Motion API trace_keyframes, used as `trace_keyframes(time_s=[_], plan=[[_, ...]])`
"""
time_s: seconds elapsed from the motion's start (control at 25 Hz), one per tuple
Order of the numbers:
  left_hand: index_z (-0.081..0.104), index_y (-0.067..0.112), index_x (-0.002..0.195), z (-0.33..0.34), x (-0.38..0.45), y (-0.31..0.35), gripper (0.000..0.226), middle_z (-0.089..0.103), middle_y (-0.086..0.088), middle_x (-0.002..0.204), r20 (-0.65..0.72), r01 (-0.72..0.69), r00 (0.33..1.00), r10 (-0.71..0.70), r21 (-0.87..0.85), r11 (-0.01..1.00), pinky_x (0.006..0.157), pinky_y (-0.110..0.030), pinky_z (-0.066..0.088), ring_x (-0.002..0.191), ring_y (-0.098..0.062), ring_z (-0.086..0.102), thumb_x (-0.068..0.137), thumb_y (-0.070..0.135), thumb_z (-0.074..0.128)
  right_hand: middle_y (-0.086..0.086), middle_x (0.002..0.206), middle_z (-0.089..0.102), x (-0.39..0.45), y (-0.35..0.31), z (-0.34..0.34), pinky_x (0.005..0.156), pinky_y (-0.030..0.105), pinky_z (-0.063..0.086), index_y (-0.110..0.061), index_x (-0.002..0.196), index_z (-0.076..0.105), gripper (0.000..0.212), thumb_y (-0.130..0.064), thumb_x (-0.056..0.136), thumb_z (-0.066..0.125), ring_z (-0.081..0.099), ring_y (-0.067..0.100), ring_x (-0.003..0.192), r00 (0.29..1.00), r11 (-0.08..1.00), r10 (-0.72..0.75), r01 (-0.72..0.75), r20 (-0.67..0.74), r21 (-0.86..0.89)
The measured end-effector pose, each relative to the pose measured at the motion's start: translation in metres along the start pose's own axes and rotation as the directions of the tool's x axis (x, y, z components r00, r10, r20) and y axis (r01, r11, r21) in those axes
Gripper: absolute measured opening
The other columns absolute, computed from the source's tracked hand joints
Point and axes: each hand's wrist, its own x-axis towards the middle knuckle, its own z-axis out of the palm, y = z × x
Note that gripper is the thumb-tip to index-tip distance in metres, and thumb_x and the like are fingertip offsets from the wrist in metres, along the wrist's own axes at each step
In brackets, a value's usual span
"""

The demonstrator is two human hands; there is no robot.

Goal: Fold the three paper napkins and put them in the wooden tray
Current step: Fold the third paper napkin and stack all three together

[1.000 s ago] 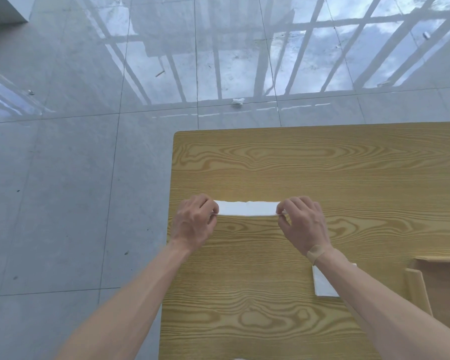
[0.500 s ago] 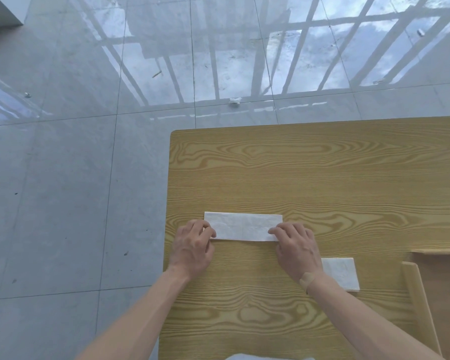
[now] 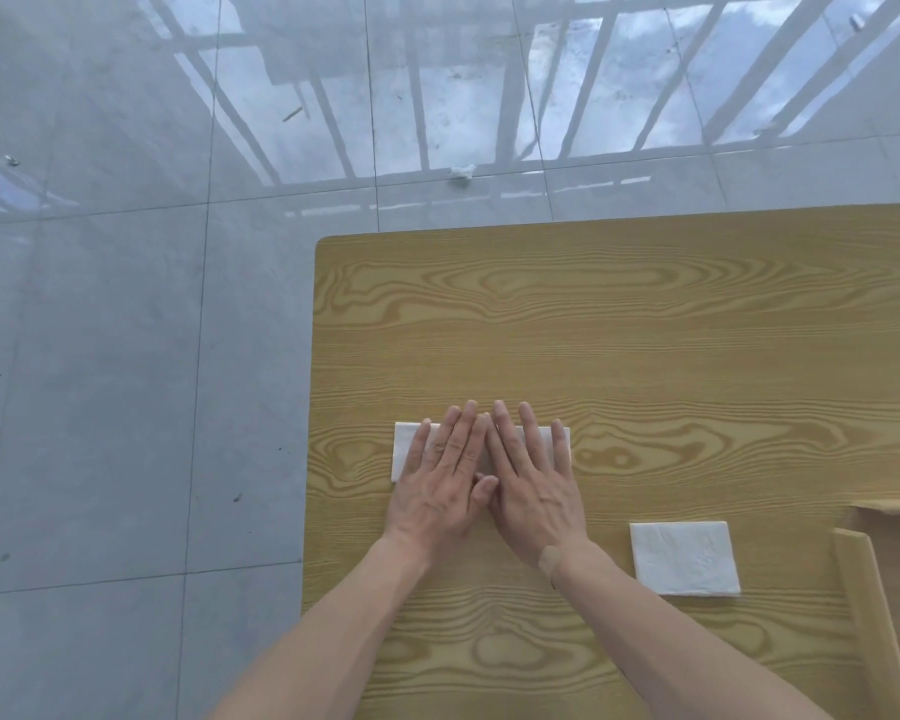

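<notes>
A white paper napkin (image 3: 405, 449), folded into a long strip, lies on the wooden table near its left edge. My left hand (image 3: 442, 475) and my right hand (image 3: 528, 472) lie flat side by side on the strip's middle, fingers straight, pressing it down; only its two ends show. A second napkin (image 3: 684, 557), folded into a small rectangle, lies to the right of my right wrist. The wooden tray (image 3: 868, 605) shows its left wall at the right edge of the view. No third napkin is in view.
The wooden table (image 3: 619, 330) has its left edge just beside the strip, with grey glossy floor tiles (image 3: 126, 356) beyond. A small white scrap (image 3: 461, 172) lies on the floor past the table's far edge.
My hands laid the strip down after folding it, then slid from its two ends to its middle and flattened out on it. The view has tilted down a little.
</notes>
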Motion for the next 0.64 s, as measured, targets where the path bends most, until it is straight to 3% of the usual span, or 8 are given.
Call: trace_keyframes(time_s=[0.28, 0.48, 0.64], plan=[[0.014, 0.010, 0.155, 0.012, 0.002, -0.003, 0.070, 0.008, -0.005, 0.164, 0.041, 0.086, 0.995, -0.087, 0.028, 0.996, 0.119, -0.048, 0.008, 0.151, -0.021, 0.006, 0.100, 0.053, 0.007, -0.003, 0.165, 0.004, 0.001, 0.008, 0.012, 0.120, 0.054, 0.005, -0.019, 0.156, 0.005, 0.067, -0.050, 0.100, 0.026, -0.001, 0.025, 0.152, 0.998, 0.997, 0.057, -0.055, -0.037, 0.047], [-0.001, 0.010, 0.155, 0.009, -0.018, -0.044, 0.069, -0.005, -0.005, 0.165, 0.038, 0.197, 0.979, -0.200, 0.069, 0.978, 0.121, -0.046, 0.002, 0.151, -0.019, -0.006, 0.100, 0.052, 0.007, -0.005, 0.165, 0.004, -0.009, 0.035, 0.009, 0.121, 0.048, 0.003, -0.022, 0.156, 0.004, 0.065, -0.053, 0.100, 0.014, -0.002, 0.022, 0.152, 0.972, 0.971, 0.228, -0.223, -0.063, 0.081], [-0.016, 0.015, 0.152, 0.002, -0.021, -0.056, 0.069, -0.020, -0.001, 0.163, 0.097, 0.204, 0.973, -0.211, 0.079, 0.976, 0.120, -0.044, -0.007, 0.148, -0.015, -0.021, 0.099, 0.054, -0.001, -0.005, 0.165, 0.004, -0.012, 0.049, 0.008, 0.122, 0.046, 0.003, -0.022, 0.156, 0.003, 0.066, -0.055, 0.099, 0.011, -0.003, 0.021, 0.152, 0.969, 0.970, 0.239, -0.234, -0.058, 0.071]])
